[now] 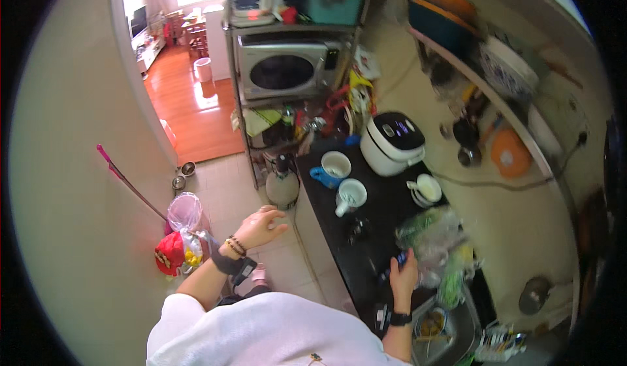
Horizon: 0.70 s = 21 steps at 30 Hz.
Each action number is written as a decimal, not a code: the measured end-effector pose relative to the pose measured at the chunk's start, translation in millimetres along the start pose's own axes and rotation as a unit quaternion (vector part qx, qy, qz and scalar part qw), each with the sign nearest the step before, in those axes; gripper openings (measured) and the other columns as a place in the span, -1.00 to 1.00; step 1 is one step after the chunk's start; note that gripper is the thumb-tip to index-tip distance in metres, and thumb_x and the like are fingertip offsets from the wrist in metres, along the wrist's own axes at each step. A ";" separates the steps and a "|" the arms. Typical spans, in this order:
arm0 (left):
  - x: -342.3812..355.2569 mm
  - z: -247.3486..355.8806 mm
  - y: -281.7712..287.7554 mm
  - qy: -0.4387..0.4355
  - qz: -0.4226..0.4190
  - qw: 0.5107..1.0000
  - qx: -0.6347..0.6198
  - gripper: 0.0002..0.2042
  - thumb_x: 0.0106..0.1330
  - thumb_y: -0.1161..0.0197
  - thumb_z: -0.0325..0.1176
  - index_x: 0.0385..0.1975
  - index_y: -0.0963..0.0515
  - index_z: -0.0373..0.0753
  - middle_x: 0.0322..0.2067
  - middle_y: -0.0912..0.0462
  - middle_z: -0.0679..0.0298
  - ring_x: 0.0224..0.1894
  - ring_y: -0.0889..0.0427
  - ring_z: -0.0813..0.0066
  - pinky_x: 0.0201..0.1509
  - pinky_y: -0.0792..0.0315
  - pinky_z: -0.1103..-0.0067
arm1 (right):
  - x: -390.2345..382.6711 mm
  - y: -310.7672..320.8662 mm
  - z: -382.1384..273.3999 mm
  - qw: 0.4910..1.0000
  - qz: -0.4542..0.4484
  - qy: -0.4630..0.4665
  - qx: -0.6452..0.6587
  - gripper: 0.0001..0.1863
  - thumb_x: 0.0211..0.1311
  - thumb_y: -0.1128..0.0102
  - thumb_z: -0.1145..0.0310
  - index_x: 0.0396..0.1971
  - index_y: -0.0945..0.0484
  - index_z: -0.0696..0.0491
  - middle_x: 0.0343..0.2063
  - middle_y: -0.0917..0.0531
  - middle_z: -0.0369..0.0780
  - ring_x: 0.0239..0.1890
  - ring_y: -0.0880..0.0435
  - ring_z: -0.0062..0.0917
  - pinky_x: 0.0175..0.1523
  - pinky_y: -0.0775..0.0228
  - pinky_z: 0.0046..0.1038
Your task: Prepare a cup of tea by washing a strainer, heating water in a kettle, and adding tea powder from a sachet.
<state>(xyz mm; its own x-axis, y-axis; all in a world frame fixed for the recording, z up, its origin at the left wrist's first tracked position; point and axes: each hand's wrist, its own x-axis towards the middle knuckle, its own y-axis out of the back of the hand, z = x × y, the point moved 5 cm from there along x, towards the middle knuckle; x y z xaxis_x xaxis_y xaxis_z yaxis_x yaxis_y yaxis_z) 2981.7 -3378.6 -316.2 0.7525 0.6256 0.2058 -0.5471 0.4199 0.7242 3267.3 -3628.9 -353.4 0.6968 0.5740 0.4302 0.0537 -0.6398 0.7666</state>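
Observation:
My left hand [262,227] hovers over the floor beside the black counter [385,219], fingers loosely bent and nothing in them. My right hand [404,276] is at the counter's front part, closed around a small dark blue thing [400,259] whose kind I cannot make out. To its right lie clear plastic bags [434,238] with green vegetables. Farther along the counter are a blue-and-white mug [334,166] and a white mug [351,196]. A small dark item [358,230] lies nearer, blurred.
A white rice cooker [392,145] stands at the counter's far end, with white bowls [426,190] nearby. The sink [450,340] is at lower right. A metal rack holds a microwave [287,67]. Bins and a red bag [173,251] stand on the floor at left.

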 end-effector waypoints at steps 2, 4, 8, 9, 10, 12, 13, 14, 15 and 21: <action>-10.2 -58.9 31.1 0.148 0.038 0.988 -0.015 -0.67 0.05 -0.17 -0.08 -0.28 -0.51 -0.17 -0.17 -0.45 0.12 -0.32 -0.54 0.33 -0.21 -0.41 0.48 | 14.9 -2.3 -64.0 0.972 -0.127 -0.074 0.182 -0.57 0.00 -0.13 0.38 -0.08 -0.36 0.18 -0.27 -0.52 -0.09 -0.37 -0.51 -0.42 -0.29 -0.36 -0.48; -20.3 -104.8 60.2 0.167 0.072 0.983 -0.015 -0.68 0.06 -0.17 -0.09 -0.32 -0.52 -0.19 -0.17 -0.45 0.12 -0.31 -0.54 0.34 -0.21 -0.41 0.49 | 16.5 -43.1 -129.8 0.910 -0.204 -0.032 0.360 -0.64 -0.01 -0.15 0.43 -0.15 -0.42 0.14 -0.36 -0.55 -0.20 -0.48 -0.46 -0.62 -0.38 -0.32 -0.62; -23.7 -177.5 113.9 0.186 0.113 0.975 -0.039 -0.72 0.06 -0.18 -0.13 -0.36 -0.53 -0.21 -0.17 -0.45 0.11 -0.33 -0.54 0.35 -0.22 -0.42 0.50 | 37.5 -114.4 -287.1 0.833 -0.354 0.190 0.380 -0.62 -0.01 -0.12 0.46 -0.11 -0.41 0.08 -0.22 -0.49 -0.23 -0.40 -0.45 -0.61 -0.30 -0.33 -0.63; -24.2 -191.3 132.0 0.180 0.121 0.975 -0.037 -0.73 0.06 -0.19 -0.17 -0.35 -0.52 -0.22 -0.17 -0.45 0.11 -0.35 -0.55 0.35 -0.25 -0.42 0.51 | 54.1 -128.3 -326.7 0.830 -0.339 0.223 0.382 -0.58 -0.03 -0.11 0.48 -0.07 -0.38 0.06 -0.17 -0.46 -0.22 -0.36 -0.45 -0.59 -0.25 -0.33 -0.60; -29.7 -205.5 150.6 0.181 0.120 0.975 -0.035 -0.73 0.06 -0.19 -0.17 -0.35 -0.52 -0.22 -0.17 -0.45 0.11 -0.35 -0.55 0.35 -0.25 -0.42 0.51 | 73.9 -140.1 -364.3 0.823 -0.329 0.254 0.387 -0.53 -0.05 -0.10 0.50 -0.03 -0.34 0.03 -0.12 -0.43 -0.21 -0.31 -0.44 -0.56 -0.20 -0.33 -0.57; -35.5 -233.5 194.3 0.175 0.155 0.972 -0.037 -0.73 0.06 -0.19 -0.19 -0.34 -0.52 -0.24 -0.19 -0.46 0.11 -0.37 -0.55 0.34 -0.27 -0.42 0.52 | 125.3 -154.5 -429.2 0.815 -0.299 0.299 0.396 -0.43 -0.07 -0.07 0.57 0.05 -0.24 0.03 -0.09 -0.37 -0.25 -0.19 -0.40 -0.60 -0.13 -0.30 -0.57; -44.1 -246.3 217.3 0.200 0.165 0.965 -0.037 -0.74 0.07 -0.19 -0.21 -0.35 -0.51 -0.26 -0.22 -0.47 0.11 -0.36 -0.55 0.33 -0.28 -0.42 0.51 | 154.8 -164.3 -458.5 0.832 -0.250 0.320 0.377 -0.40 -0.10 -0.05 0.58 0.06 -0.23 0.02 -0.06 -0.35 -0.25 -0.18 -0.39 -0.60 -0.13 -0.30 -0.55; -49.7 -259.5 234.5 0.221 0.170 0.960 -0.038 -0.74 0.07 -0.18 -0.22 -0.35 -0.51 -0.28 -0.25 -0.48 0.11 -0.36 -0.55 0.32 -0.28 -0.41 0.51 | 186.9 -172.5 -480.1 0.851 -0.195 0.335 0.355 -0.38 -0.12 -0.03 0.60 0.07 -0.22 0.00 -0.03 -0.33 -0.25 -0.16 -0.38 -0.60 -0.13 -0.30 -0.54; -55.6 -275.2 248.9 0.230 0.188 0.955 -0.010 -0.77 0.07 -0.17 -0.26 -0.37 -0.50 -0.29 -0.31 -0.50 0.11 -0.37 -0.55 0.31 -0.29 -0.41 0.51 | 220.2 -180.2 -499.9 0.852 -0.172 0.325 0.373 -0.36 -0.13 0.00 0.60 0.08 -0.21 -0.04 -0.05 -0.36 -0.23 -0.20 -0.41 -0.59 -0.15 -0.31 -0.53; -81.9 -369.1 281.4 0.268 0.253 0.929 -0.036 -0.79 0.06 -0.16 -0.32 -0.38 -0.49 -0.32 -0.39 -0.52 0.10 -0.41 -0.55 0.32 -0.34 -0.42 0.53 | 400.0 -248.4 -569.7 0.936 -0.157 0.257 0.183 -0.37 -0.06 0.04 0.43 0.13 -0.14 -0.18 -0.42 -0.55 0.00 -0.31 -0.52 -0.15 -0.16 -0.33 -0.29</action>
<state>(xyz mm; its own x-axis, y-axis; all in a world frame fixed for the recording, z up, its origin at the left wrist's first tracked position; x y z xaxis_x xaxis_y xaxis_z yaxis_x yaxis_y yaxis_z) 2630.8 -3069.0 -372.2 0.1123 0.9842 0.1367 -0.8187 0.0137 0.5740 3125.2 -2949.2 -100.3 0.1742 0.8732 0.4551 0.5062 -0.4759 0.7193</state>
